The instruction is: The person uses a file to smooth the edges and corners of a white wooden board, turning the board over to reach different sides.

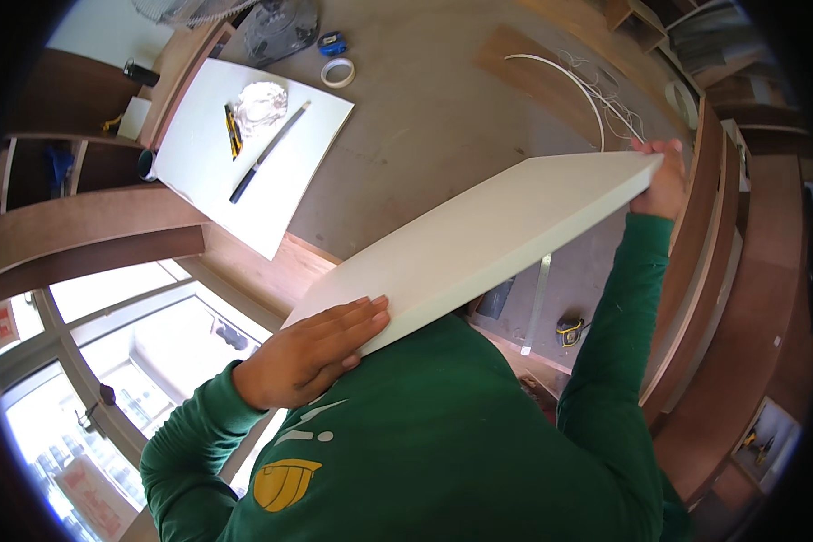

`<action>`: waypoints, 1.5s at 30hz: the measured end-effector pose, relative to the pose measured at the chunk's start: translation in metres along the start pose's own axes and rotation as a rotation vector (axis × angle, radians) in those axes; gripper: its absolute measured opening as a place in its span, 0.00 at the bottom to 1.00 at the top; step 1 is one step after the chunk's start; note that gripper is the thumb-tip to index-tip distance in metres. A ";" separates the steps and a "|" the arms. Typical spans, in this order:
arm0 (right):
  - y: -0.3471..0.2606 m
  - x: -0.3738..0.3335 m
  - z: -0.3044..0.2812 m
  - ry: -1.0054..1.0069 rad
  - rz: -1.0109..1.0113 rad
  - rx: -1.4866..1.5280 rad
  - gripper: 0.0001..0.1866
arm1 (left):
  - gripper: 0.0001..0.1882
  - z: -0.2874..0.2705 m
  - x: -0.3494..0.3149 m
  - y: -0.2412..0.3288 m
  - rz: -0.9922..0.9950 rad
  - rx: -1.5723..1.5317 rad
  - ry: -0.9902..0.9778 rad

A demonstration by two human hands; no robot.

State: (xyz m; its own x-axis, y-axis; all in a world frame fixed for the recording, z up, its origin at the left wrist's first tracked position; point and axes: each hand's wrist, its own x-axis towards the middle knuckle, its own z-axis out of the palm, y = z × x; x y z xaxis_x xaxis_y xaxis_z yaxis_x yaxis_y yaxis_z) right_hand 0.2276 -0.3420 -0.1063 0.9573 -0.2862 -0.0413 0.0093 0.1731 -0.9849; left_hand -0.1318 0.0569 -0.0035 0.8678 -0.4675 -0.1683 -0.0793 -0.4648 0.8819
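Note:
A long white board [479, 226] with a pale edge is held up slantwise across the front of my body, above the worktop. My left hand [312, 355] grips its near left end, fingers laid long over the top face and thumb by the near edge. At the far right end, my right hand [665, 183] is wrapped round the corner, its fingertips showing past the end. The board hides part of the worktop beneath it.
On the brown worktop [397, 117] lie a white sheet [199, 117] bearing a utility knife [233, 132], a dark long-handled tool [269, 152] and crumpled wrapping [260, 107]. Nearby are a tape roll [338, 73], tape measures [332, 42], [569, 331], a metal ruler [537, 303] and pale edging strips [578, 86].

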 end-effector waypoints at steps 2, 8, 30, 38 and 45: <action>-0.004 -0.003 0.002 -0.015 -0.022 -0.041 0.17 | 0.30 -0.001 -0.017 -0.008 0.016 0.008 0.025; -0.008 0.003 0.004 -0.035 0.004 -0.064 0.17 | 0.29 -0.009 -0.049 -0.019 -0.008 0.004 0.075; -0.002 0.011 -0.002 -0.065 -0.047 -0.104 0.17 | 0.20 -0.006 -0.072 -0.033 0.050 0.019 0.279; -0.007 0.004 0.008 -0.060 -0.081 -0.234 0.20 | 0.18 -0.003 -0.077 -0.006 -0.009 0.459 0.358; 0.000 0.015 0.048 0.013 -0.085 -0.092 0.12 | 0.30 -0.020 -0.031 0.028 -0.086 0.599 0.295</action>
State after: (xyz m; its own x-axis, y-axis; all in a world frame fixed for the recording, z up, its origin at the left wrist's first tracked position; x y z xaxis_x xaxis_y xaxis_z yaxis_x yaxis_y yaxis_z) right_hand 0.2562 -0.3010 -0.0989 0.9502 -0.3087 0.0418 0.0634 0.0604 -0.9962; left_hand -0.1510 0.0731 0.0350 0.9742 -0.2244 -0.0246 -0.1882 -0.8678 0.4599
